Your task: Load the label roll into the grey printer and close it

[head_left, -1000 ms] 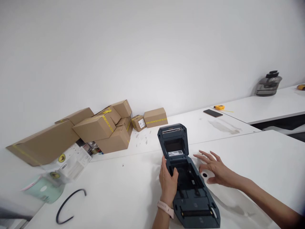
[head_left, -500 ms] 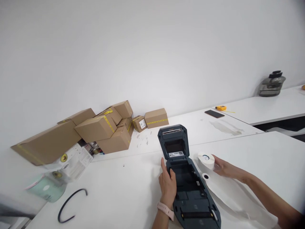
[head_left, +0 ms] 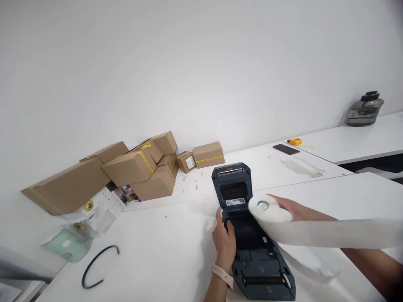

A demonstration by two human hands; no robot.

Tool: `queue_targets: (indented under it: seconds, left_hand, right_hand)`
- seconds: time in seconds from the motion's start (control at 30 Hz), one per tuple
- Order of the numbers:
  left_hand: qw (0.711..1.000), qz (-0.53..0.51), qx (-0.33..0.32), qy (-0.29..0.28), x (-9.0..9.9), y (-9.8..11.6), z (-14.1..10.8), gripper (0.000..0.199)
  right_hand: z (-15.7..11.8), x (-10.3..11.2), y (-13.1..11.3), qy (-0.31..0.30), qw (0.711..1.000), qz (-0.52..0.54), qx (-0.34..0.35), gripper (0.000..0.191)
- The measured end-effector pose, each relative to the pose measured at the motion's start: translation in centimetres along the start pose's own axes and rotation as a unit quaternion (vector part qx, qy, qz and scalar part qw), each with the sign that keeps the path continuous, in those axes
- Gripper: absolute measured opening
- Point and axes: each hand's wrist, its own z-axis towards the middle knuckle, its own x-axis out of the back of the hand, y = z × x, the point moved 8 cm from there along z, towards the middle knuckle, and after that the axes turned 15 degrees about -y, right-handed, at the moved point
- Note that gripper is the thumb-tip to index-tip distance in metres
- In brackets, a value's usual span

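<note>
A dark grey label printer [head_left: 258,251] lies on the white table with its lid [head_left: 233,184] raised, showing the hollow inside. My left hand [head_left: 224,241], with a pink band at the wrist, wraps its fingers over the printer's left edge and grips it. In my right hand [head_left: 288,206] is a white paper roll [head_left: 266,209], tilted above the printer's right side near the lid hinge. A loose strip trails from the roll to the right, hiding part of my right forearm. More white paper [head_left: 310,260] lies curved on the table below the strip.
Cardboard boxes [head_left: 153,182] are piled at the back left. Beside them lie a mint green pouch [head_left: 67,243] and a black curved strip [head_left: 94,264]. A phone [head_left: 286,149], a yellow tape measure [head_left: 295,141] and a dark clear jug [head_left: 364,110] stand toward the back right.
My right hand has lifted the paper roll and brought it left, over the printer's edge, drawing out a long strip. My left hand keeps its grip on the printer.
</note>
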Motion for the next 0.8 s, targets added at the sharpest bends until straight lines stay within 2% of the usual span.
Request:
queue_targets:
  seconds: [0.1, 0.2, 0.3, 0.43, 0.6, 0.7, 0.8]
  left_hand:
    - [1.0, 0.017, -0.019, 0.0, 0.0, 0.1, 0.1, 0.044]
    - [1.0, 0.013, -0.024, 0.001, 0.1, 0.1, 0.1, 0.039]
    - [1.0, 0.004, -0.023, 0.005, 0.3, 0.1, -0.1, 0.037]
    - [1.0, -0.009, -0.017, 0.009, 0.3, -0.1, -0.2, 0.037]
    - [1.0, -0.017, -0.01, 0.014, 0.3, -0.2, -0.1, 0.037]
    - [1.0, -0.016, -0.009, 0.015, 0.3, -0.2, -0.1, 0.038]
    - [1.0, -0.013, -0.006, 0.011, 0.3, -0.2, 0.0, 0.037]
  right_hand:
    - [2.9, -3.7, -2.5, -0.108, 0.988, -0.113, 0.012, 0.065]
    - [4.9, -5.7, -1.8, -0.132, 0.969, -0.208, 0.003, 0.075]
    - [5.6, -6.4, -0.6, -0.157, 0.963, -0.218, -0.009, 0.073]
    - [5.7, -6.5, -0.5, -0.177, 0.958, -0.223, -0.017, 0.079]
    - [6.8, -7.7, 0.8, -0.212, 0.936, -0.276, -0.063, 0.081]
    - [7.8, -8.8, 2.0, -0.217, 0.924, -0.308, -0.069, 0.083]
    - [8.3, -9.5, 3.2, -0.204, 0.919, -0.332, -0.063, 0.077]
